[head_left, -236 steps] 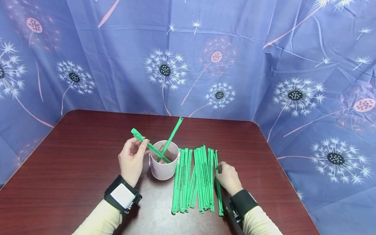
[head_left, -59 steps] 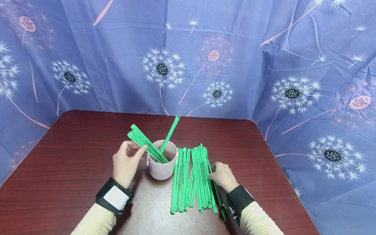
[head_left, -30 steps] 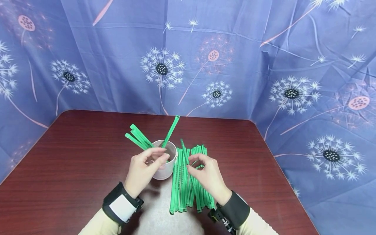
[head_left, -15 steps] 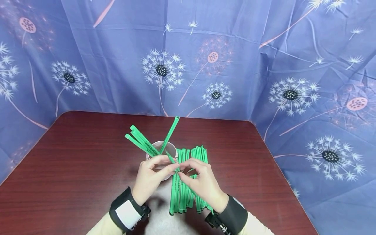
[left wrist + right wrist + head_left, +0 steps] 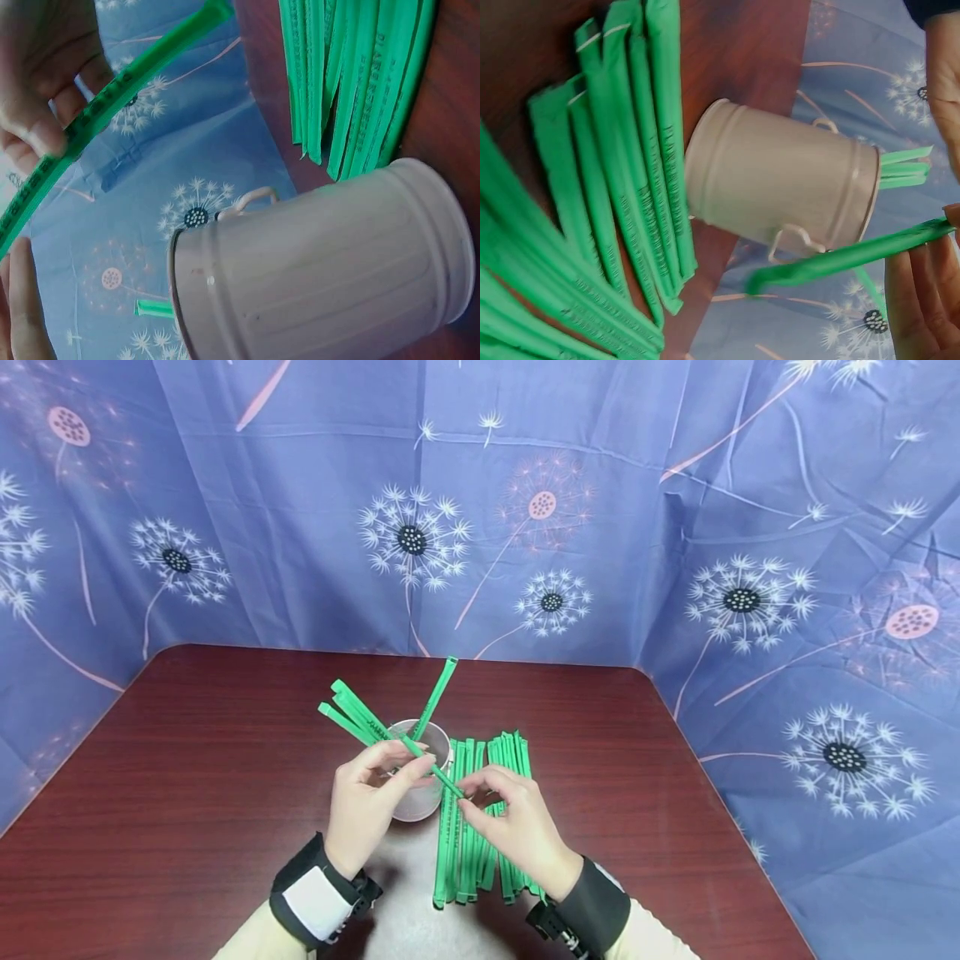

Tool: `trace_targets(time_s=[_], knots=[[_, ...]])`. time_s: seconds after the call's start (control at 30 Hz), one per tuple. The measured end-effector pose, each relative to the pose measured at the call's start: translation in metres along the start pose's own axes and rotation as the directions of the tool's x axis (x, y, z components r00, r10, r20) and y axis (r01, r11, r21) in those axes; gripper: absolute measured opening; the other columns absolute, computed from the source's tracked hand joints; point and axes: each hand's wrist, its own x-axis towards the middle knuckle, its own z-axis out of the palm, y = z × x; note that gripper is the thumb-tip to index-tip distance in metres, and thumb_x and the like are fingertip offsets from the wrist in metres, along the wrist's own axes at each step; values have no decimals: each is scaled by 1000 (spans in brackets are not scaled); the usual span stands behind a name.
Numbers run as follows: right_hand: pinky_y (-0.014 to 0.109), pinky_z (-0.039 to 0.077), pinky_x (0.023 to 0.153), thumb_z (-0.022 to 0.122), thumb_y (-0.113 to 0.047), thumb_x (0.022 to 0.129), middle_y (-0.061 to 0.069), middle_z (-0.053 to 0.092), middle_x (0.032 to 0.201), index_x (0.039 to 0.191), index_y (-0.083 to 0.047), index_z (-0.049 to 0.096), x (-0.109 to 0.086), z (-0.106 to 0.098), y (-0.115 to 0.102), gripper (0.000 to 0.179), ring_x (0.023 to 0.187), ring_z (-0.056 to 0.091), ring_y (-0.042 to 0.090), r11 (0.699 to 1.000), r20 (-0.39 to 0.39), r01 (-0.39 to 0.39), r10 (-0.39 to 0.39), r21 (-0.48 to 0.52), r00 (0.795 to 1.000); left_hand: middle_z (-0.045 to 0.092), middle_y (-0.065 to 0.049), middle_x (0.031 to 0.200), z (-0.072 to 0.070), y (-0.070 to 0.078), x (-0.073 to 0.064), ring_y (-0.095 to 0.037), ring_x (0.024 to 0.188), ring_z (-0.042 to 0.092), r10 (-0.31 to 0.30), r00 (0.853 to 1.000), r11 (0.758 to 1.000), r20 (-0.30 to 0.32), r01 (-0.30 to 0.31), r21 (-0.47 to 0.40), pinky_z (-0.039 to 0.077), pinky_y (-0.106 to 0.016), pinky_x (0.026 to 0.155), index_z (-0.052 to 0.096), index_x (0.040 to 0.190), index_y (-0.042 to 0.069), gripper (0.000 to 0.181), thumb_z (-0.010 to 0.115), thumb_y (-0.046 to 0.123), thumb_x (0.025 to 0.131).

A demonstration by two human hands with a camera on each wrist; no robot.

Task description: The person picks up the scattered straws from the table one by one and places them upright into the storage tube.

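In the head view both hands hold one slim green wrapped straw (image 5: 446, 778) between them, slanting over the right front of a pale pink pail (image 5: 415, 807). The left hand (image 5: 362, 789) pinches it near its upper end. My right hand (image 5: 517, 822) pinches it further down, its thumb lying on the printed wrapper in the left wrist view. The straw's lower part is hidden behind the right hand in the head view but hangs free in the right wrist view. Several green straws (image 5: 358, 712) lean out of the pail, most to the left and one to the right.
A row of several green wrapped straws (image 5: 467, 860) lies right of the pail, partly under the right hand. Small handles (image 5: 795, 238) stick out from the pail's sides. The dark red table (image 5: 187, 760) ends at a blue dandelion-print cloth (image 5: 315, 527).
The left hand let go of straws leaning in the pail. The right hand lifted a straw from the row's right end and brought it left to the left hand. More straws lean in the pail.
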Motion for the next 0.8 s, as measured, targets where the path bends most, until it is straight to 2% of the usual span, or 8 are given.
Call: trace_targets(time_s=[0.17, 0.3, 0.47, 0.57, 0.67, 0.8], knots=[[25, 59, 67, 75, 3, 81, 0, 70, 89, 95, -11, 72, -2, -1, 10, 20, 76, 64, 13, 997, -15, -21, 20, -69, 1000, 73, 4, 89, -7, 3, 5, -11, 72, 74, 62, 993, 996, -96, -68, -57, 65, -35, 69, 67, 93, -7, 8, 69, -10, 86], [27, 58, 65, 76, 2, 80, -2, 69, 90, 94, -13, 72, -4, -1, 19, 20, 77, 63, 16, 994, -25, -75, 73, -83, 997, 73, 2, 93, -14, 7, 10, -10, 73, 73, 111, 979, 986, -170, -130, -106, 65, -35, 68, 68, 92, -1, 12, 67, -11, 87], [28, 57, 64, 74, 2, 81, -3, 69, 89, 91, -13, 72, -5, -1, 24, 18, 74, 60, 15, 990, -30, -102, 99, -100, 995, 74, -3, 92, -22, 11, 17, -10, 76, 73, 163, 948, 964, -274, -212, -158, 65, -34, 65, 69, 95, 1, 16, 66, -13, 87], [27, 58, 64, 72, 1, 83, -3, 69, 89, 91, -14, 72, -5, -2, 27, 17, 73, 60, 12, 982, -22, -149, 147, -116, 989, 75, -7, 93, -27, 14, 21, -12, 75, 73, 191, 927, 945, -324, -263, -194, 65, -31, 65, 69, 96, 0, 17, 65, -15, 86], [23, 53, 60, 71, 0, 85, -2, 67, 89, 94, -14, 72, -6, -4, 33, 16, 68, 56, 8, 959, -5, -233, 236, -164, 972, 74, -9, 94, -31, 17, 25, -13, 74, 73, 206, 905, 930, -372, -299, -213, 65, -31, 66, 68, 96, -2, 16, 65, -14, 87], [19, 38, 51, 69, -4, 87, 0, 62, 88, 102, -11, 71, -10, -8, 46, 17, 60, 45, 7, 888, 15, -362, 382, -284, 924, 73, -12, 95, -37, 19, 28, -17, 70, 73, 216, 886, 911, -411, -335, -243, 65, -31, 68, 66, 97, -8, 13, 64, -15, 87]])
